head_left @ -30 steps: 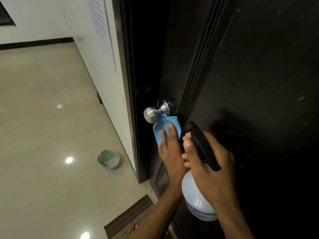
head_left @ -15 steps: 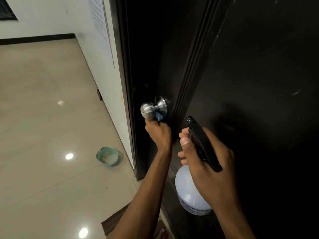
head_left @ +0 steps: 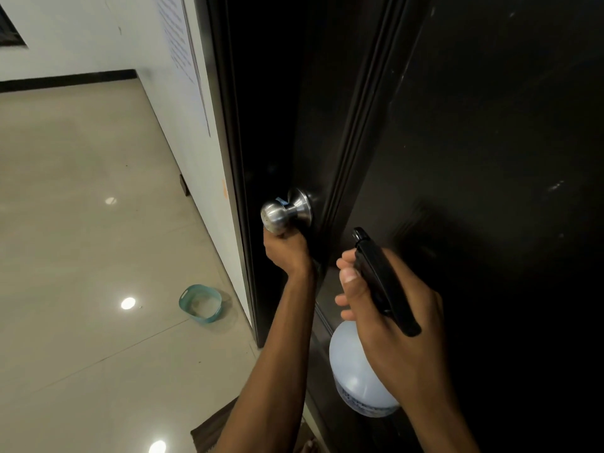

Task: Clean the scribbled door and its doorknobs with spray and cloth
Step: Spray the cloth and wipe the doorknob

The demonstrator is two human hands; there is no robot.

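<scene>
Door [head_left: 490, 125] comes first, for it is the biggest thing: it is very dark and fills the right side, with a few small pale marks on it. To the left of the door lies a shiny beige floor [head_left: 81, 223] with bright light spots. A white wall [head_left: 147, 44] stands just left of the door's edge, and a sheet of paper [head_left: 183, 53] hangs on that wall. Low on the door, near the bottom, the right hand [head_left: 392, 318] holds a spray bottle [head_left: 359, 380]. Its fingers are wrapped tight around the bottle's neck, under the black spray head [head_left: 382, 282], and the black head points up at the door. The bottle's round body is pale and see-through. Left of the bottle, the left hand [head_left: 287, 250] reaches up to the silver doorknob [head_left: 281, 212] on the door's left edge. Its fingers are curled closed under the knob and touch it from below. A tiny bit of blue cloth [head_left: 281, 200] peeks out on top of the knob; the rest of the cloth is hidden, so one cannot tell how the hand holds it. On the floor, left of the door's bottom corner, sits a small teal basket [head_left: 200, 302]. A brown mat [head_left: 212, 433] lies at the foot of the door.
</scene>
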